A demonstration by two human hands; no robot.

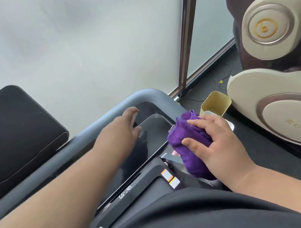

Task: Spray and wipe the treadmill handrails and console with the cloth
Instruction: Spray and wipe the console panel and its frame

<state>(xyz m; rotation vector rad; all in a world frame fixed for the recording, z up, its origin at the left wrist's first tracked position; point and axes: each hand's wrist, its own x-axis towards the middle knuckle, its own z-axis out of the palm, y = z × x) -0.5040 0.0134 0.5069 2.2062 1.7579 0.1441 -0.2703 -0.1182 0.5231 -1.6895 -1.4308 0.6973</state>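
Head view, looking down past a black shirt (185, 224) at the treadmill console (149, 132). The left arm stretches forward and across, forearm bare, reaching well out from the body. The left hand (127, 126) lies palm down with fingers loosely spread, its fingertips at the far edge of the glossy black screen and just under the grey handrail (150, 93) that curves around the console's top. Its grip is apart — nothing is held in it.

The right arm comes in from the lower right with the wrist bent inward. The right hand (213, 143) has its grip clamped on the purple cloth (186, 139), fingers wrapped over the bunched top, thumb pressed into the side. The cloth sits at the console's right edge, just right of the left hand's fingertips, and a length of it hangs below the right grip toward the dark lower panel with the orange and yellow labels (170, 177). Whether the cloth touches the screen edge I cannot tell.

Just beyond the right hand stands a pale yellow bin (218, 102) on the dark floor, partly hidden by the knuckles. Further right is a massage chair (279, 51) with beige round side panels. Left of the left arm a black pad (9, 138) sits beyond the rail — behind everything, frosted glass (73, 47) with a brown frame post.
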